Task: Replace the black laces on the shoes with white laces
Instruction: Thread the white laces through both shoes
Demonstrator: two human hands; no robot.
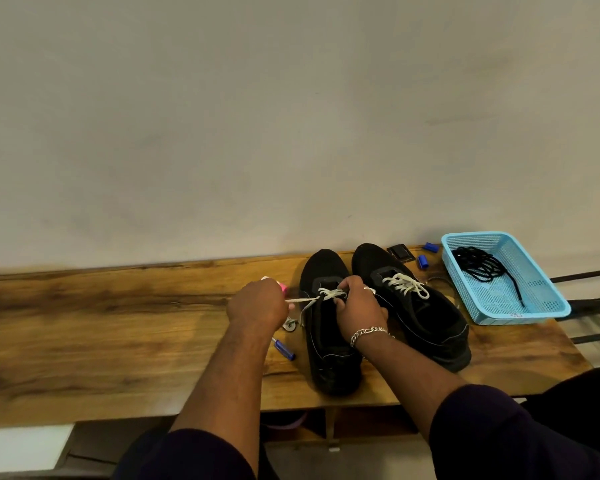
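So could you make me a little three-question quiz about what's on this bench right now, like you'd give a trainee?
1. True or false: the black laces lie in the blue basket.
2. Which shoe already has its white lace tied: A) left shoe, B) right shoe?
3. Fill in: the left hand pulls one end of the white ____ sideways, while the right hand holds it at the shoe.

Key: 1 true; 2 B; 3 lace.
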